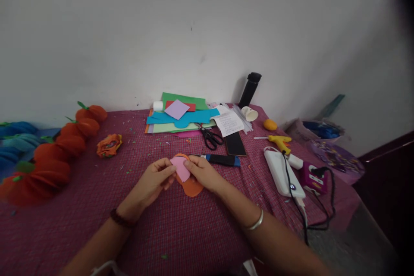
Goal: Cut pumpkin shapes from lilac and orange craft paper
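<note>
A pink paper piece [181, 169] is pinched between my left hand [158, 177] and my right hand [203, 172], each with its thumb on top. Behind it an orange paper cutout [193, 188] with rounded lobes shows above and below the pink one. My fingers hide part of both pieces, and I cannot tell which fingers bear the orange one. Just beyond my right hand lies a dark utility knife [224, 160] with blue ends. Black-handled scissors [211, 138] rest further back.
Coloured paper sheets [194, 117] are stacked near the wall, beside a written note [229, 123] and a black phone [235, 143]. Orange paper pumpkins [54, 155] line the left. A yellow glue gun [280, 142], white power bank [284, 174] and cables lie right. A black bottle [249, 90] stands behind.
</note>
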The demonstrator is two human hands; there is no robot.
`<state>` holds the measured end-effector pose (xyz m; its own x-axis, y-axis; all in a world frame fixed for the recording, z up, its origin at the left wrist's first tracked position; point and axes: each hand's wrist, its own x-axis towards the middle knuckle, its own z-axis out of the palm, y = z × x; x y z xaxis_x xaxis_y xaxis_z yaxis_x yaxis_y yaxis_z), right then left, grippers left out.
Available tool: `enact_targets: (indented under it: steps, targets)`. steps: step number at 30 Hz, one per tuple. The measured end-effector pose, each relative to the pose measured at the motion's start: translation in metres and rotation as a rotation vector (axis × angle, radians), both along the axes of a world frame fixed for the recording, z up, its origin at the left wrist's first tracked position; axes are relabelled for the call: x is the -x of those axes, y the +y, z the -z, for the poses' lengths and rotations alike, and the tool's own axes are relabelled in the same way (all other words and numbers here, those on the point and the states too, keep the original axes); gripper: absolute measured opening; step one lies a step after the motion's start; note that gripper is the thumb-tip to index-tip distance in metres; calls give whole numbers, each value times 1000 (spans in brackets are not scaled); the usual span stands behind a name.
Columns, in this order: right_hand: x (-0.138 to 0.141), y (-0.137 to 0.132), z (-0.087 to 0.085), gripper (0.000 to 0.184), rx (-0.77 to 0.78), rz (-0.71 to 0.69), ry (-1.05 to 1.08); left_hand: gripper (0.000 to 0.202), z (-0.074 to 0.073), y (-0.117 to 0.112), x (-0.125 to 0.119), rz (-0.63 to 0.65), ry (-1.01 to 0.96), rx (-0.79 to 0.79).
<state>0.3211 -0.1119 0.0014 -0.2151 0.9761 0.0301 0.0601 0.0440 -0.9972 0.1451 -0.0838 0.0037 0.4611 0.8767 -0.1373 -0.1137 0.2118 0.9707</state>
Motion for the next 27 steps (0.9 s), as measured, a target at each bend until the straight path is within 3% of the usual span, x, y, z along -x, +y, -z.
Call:
enact_targets:
  steps: [10,16,21,24,27]
  targets:
    - [-1,-2,-4,44,-91,-56,-99,39,0,0,-1,-70,-14,66]
    - [-5,1,-2,51,-17,-28,-33,41,0,-1,-4,-167,23,82]
    - [-2,2,-3,35,135,-9,-20,39,0,-1,-5,-180,-4,181]
    - [1,1,-3,30,185,34,17,34,0,-3,-5,-134,-32,242]
    - [1,1,-3,29,197,57,65,33,2,-6,-7,-27,30,205]
